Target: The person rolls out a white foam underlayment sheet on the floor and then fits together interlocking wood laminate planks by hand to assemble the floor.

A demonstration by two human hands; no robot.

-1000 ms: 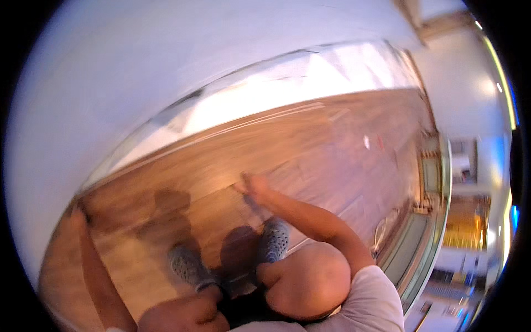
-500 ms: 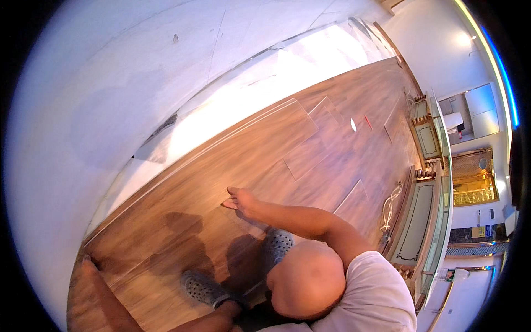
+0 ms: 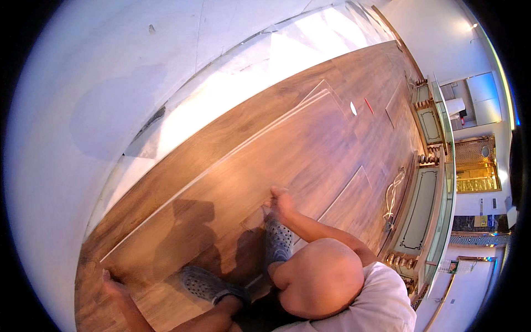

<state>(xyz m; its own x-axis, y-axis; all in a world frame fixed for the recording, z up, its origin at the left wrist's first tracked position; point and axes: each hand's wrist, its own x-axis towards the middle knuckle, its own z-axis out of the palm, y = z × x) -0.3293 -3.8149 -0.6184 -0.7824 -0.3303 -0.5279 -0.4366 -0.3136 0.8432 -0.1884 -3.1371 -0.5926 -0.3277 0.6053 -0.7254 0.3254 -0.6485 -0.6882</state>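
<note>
A long wood-look plank (image 3: 232,171) with a pale edge lies at a slant over the wood-look floor. My left hand (image 3: 113,285) has its fingers closed on the plank's near-left end. My right hand (image 3: 281,202) grips the plank's right-hand long edge, just above my right foot. I squat with my feet in grey perforated clogs (image 3: 203,285) beside the plank. Shadows of me fall across the plank's lower part.
A white wall (image 3: 72,166) with a bright bare strip at its base runs along the left. Further planks (image 3: 345,199), a red stick (image 3: 369,106) and a white oval item (image 3: 353,108) lie on the floor. Right are a coiled cord (image 3: 394,193) and glass-topped panelled units (image 3: 420,205).
Both hands have moved rightward with the plank, which has slid away from the wall, showing more flooring along its left side. The view has shifted slightly.
</note>
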